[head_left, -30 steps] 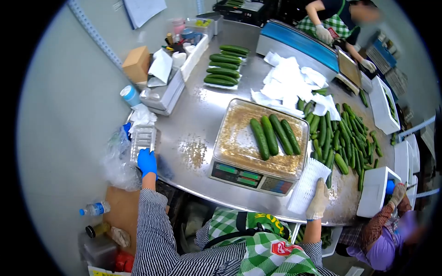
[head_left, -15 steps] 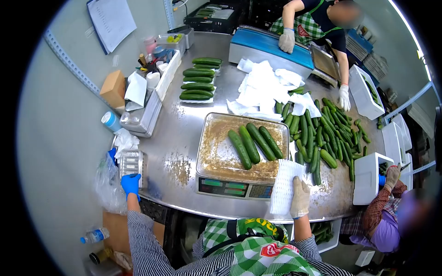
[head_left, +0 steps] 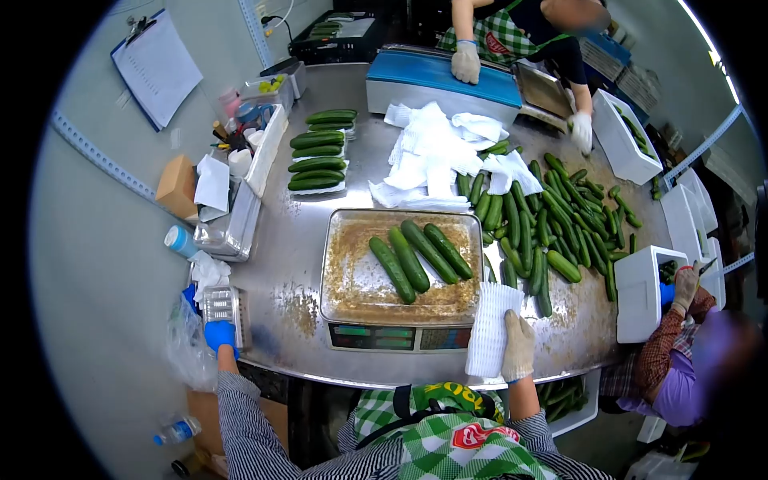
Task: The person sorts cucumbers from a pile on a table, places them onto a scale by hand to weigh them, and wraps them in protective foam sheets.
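Observation:
My left hand, in a blue glove, is at the near end of a clear plastic tray stack at the table's left edge; its fingers are too small to make out. My right hand, in a pale knit glove, grips a white foam net sleeve by its right side, near the scale's right front corner. Several cucumbers lie side by side on the metal pan of the scale. Crumpled white foam nets lie behind the scale, and a large cucumber pile spreads to its right.
Packed cucumber trays stand back left, beside a white bin of tools. A co-worker's gloved hand rests on a blue-topped machine. Another person at right reaches over a white foam box.
The view has shifted. My right hand has raised the foam net sleeve and holds it more upright beside the scale. The far co-worker's hands have moved to the blue top and the pile's edge.

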The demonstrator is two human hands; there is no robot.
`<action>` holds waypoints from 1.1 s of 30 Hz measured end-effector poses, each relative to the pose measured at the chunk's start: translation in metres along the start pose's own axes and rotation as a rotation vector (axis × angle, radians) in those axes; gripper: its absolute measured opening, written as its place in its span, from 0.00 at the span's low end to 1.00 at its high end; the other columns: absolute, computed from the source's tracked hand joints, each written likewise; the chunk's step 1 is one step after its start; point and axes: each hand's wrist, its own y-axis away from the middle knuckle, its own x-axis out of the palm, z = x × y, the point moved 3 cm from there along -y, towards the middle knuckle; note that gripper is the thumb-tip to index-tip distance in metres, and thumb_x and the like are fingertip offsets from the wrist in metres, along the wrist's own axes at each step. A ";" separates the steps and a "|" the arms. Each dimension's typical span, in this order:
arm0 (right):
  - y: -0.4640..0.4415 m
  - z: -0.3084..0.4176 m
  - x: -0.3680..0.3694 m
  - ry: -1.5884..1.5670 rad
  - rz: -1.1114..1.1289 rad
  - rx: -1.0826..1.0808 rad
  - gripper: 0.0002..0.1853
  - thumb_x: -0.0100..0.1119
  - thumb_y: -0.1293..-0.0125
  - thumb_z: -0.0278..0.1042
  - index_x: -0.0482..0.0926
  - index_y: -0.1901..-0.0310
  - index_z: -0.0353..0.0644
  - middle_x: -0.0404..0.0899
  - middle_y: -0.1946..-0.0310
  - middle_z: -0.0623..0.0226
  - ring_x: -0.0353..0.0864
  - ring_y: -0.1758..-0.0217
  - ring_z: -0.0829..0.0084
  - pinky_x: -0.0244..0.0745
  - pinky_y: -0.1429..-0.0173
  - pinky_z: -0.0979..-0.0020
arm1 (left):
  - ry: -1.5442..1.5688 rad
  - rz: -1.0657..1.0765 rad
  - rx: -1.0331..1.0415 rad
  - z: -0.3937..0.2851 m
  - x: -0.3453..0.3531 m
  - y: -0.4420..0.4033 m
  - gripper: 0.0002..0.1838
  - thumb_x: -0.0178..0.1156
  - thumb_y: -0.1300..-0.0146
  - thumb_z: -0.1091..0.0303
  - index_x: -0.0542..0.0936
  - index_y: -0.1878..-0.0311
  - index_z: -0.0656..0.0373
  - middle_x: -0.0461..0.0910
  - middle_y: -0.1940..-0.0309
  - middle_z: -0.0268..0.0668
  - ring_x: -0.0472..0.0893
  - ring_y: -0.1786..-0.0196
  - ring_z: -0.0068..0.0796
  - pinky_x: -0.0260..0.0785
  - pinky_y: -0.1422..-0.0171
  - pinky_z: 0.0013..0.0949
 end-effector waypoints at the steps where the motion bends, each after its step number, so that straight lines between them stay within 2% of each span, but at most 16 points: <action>1: -0.002 0.000 -0.002 0.011 0.006 0.013 0.26 0.55 0.26 0.48 0.78 0.49 0.25 0.83 0.62 0.62 0.79 0.63 0.77 0.75 0.58 0.73 | 0.038 -0.039 -0.044 0.011 0.013 -0.006 0.09 0.60 0.46 0.69 0.85 0.74 0.63 0.84 0.75 0.52 0.84 0.72 0.55 0.74 0.68 0.52; 4: -0.006 0.002 -0.003 -0.003 -0.007 0.011 0.27 0.55 0.26 0.48 0.78 0.48 0.24 0.84 0.61 0.59 0.79 0.62 0.76 0.76 0.56 0.71 | -0.121 -0.166 0.200 -0.010 0.008 0.019 0.10 0.59 0.45 0.68 0.85 0.72 0.64 0.83 0.74 0.54 0.83 0.72 0.57 0.74 0.68 0.52; 8: -0.014 0.012 -0.009 0.183 -0.063 -0.058 0.27 0.55 0.26 0.48 0.77 0.47 0.23 0.84 0.60 0.56 0.80 0.60 0.76 0.76 0.55 0.70 | 0.103 -0.088 0.360 -0.037 -0.023 0.048 0.11 0.60 0.44 0.66 0.85 0.70 0.64 0.82 0.74 0.53 0.82 0.71 0.60 0.76 0.61 0.51; 9: -0.021 0.003 -0.013 0.176 -0.047 -0.074 0.27 0.55 0.26 0.48 0.77 0.46 0.24 0.84 0.61 0.58 0.80 0.60 0.74 0.76 0.54 0.70 | 0.055 -0.056 0.379 -0.041 -0.017 0.044 0.11 0.60 0.44 0.65 0.86 0.69 0.63 0.82 0.73 0.53 0.82 0.70 0.59 0.76 0.59 0.50; 10: -0.013 0.030 0.007 0.072 0.006 -0.033 0.27 0.55 0.26 0.49 0.78 0.48 0.25 0.83 0.62 0.59 0.80 0.60 0.74 0.76 0.55 0.71 | -0.013 -0.040 0.350 -0.022 -0.020 0.041 0.11 0.60 0.43 0.65 0.86 0.69 0.63 0.82 0.72 0.53 0.82 0.69 0.59 0.76 0.58 0.50; 12: -0.021 0.027 0.011 0.034 0.006 -0.061 0.27 0.55 0.26 0.51 0.77 0.50 0.26 0.83 0.62 0.58 0.80 0.61 0.73 0.77 0.56 0.72 | 0.042 0.039 0.324 -0.026 -0.021 0.035 0.11 0.60 0.43 0.64 0.87 0.68 0.62 0.82 0.69 0.54 0.82 0.67 0.57 0.75 0.59 0.49; 18: -0.040 0.018 0.018 0.080 0.085 -0.059 0.29 0.55 0.26 0.52 0.76 0.47 0.26 0.82 0.60 0.60 0.80 0.60 0.74 0.76 0.55 0.72 | 0.371 0.140 0.262 -0.018 -0.027 0.035 0.13 0.64 0.44 0.61 0.88 0.65 0.62 0.84 0.69 0.52 0.85 0.68 0.51 0.76 0.60 0.44; 19: -0.043 0.012 0.018 0.081 0.064 -0.057 0.27 0.54 0.26 0.51 0.77 0.47 0.28 0.83 0.60 0.62 0.80 0.61 0.76 0.76 0.56 0.73 | 0.458 0.220 0.162 -0.016 -0.025 0.036 0.11 0.65 0.44 0.65 0.88 0.63 0.62 0.86 0.71 0.50 0.85 0.71 0.48 0.76 0.61 0.42; 21: -0.051 -0.004 0.016 0.085 0.016 -0.054 0.22 0.54 0.24 0.47 0.78 0.49 0.32 0.83 0.61 0.67 0.82 0.63 0.78 0.77 0.57 0.75 | 0.581 0.340 0.066 -0.011 -0.024 0.039 0.09 0.64 0.41 0.68 0.88 0.63 0.64 0.85 0.70 0.48 0.84 0.70 0.44 0.76 0.60 0.41; 22: -0.046 0.004 0.021 0.080 0.067 -0.051 0.22 0.53 0.24 0.48 0.79 0.49 0.32 0.83 0.61 0.67 0.82 0.63 0.78 0.78 0.57 0.74 | 0.645 0.399 0.018 -0.015 -0.029 0.043 0.08 0.64 0.40 0.70 0.88 0.63 0.64 0.85 0.70 0.48 0.84 0.70 0.43 0.76 0.60 0.40; 25: -0.036 0.033 0.037 -0.017 0.182 -0.020 0.22 0.51 0.24 0.47 0.78 0.48 0.32 0.83 0.61 0.66 0.82 0.62 0.76 0.78 0.56 0.73 | 0.371 -0.065 0.317 -0.057 -0.081 0.066 0.06 0.63 0.37 0.73 0.84 0.61 0.66 0.83 0.71 0.40 0.81 0.69 0.30 0.74 0.61 0.34; 27: -0.043 0.035 0.034 -0.182 0.221 0.035 0.21 0.50 0.25 0.44 0.77 0.46 0.32 0.83 0.58 0.65 0.82 0.60 0.75 0.78 0.54 0.72 | 0.420 -0.091 0.325 -0.104 -0.121 0.096 0.05 0.62 0.35 0.73 0.81 0.60 0.65 0.80 0.67 0.42 0.81 0.66 0.33 0.74 0.58 0.34; 28: -0.042 0.047 0.040 -0.191 0.196 -0.056 0.21 0.50 0.26 0.42 0.76 0.45 0.31 0.82 0.56 0.63 0.82 0.58 0.74 0.77 0.52 0.71 | 0.449 -0.103 0.332 -0.133 -0.139 0.113 0.04 0.61 0.34 0.73 0.79 0.60 0.64 0.79 0.66 0.43 0.81 0.64 0.34 0.74 0.56 0.34; 30: -0.033 0.084 0.064 -0.202 0.123 -0.242 0.21 0.49 0.27 0.38 0.73 0.42 0.27 0.81 0.52 0.59 0.81 0.55 0.71 0.76 0.48 0.70 | 0.646 0.009 0.469 -0.189 -0.160 0.153 0.05 0.63 0.36 0.76 0.78 0.58 0.64 0.79 0.66 0.40 0.80 0.64 0.30 0.74 0.56 0.32; 32: -0.045 0.101 0.078 0.009 0.010 -0.455 0.18 0.53 0.29 0.33 0.74 0.45 0.28 0.81 0.54 0.60 0.78 0.53 0.73 0.74 0.47 0.71 | 1.019 0.332 0.477 -0.234 -0.162 0.196 0.06 0.63 0.36 0.78 0.78 0.57 0.62 0.78 0.64 0.37 0.80 0.61 0.25 0.74 0.55 0.31; 33: -0.046 0.112 0.090 0.111 0.001 -0.505 0.18 0.55 0.29 0.34 0.75 0.45 0.29 0.81 0.54 0.62 0.76 0.53 0.75 0.72 0.46 0.71 | 1.030 0.347 0.497 -0.243 -0.160 0.198 0.06 0.63 0.36 0.78 0.78 0.57 0.62 0.78 0.64 0.37 0.80 0.61 0.25 0.74 0.55 0.31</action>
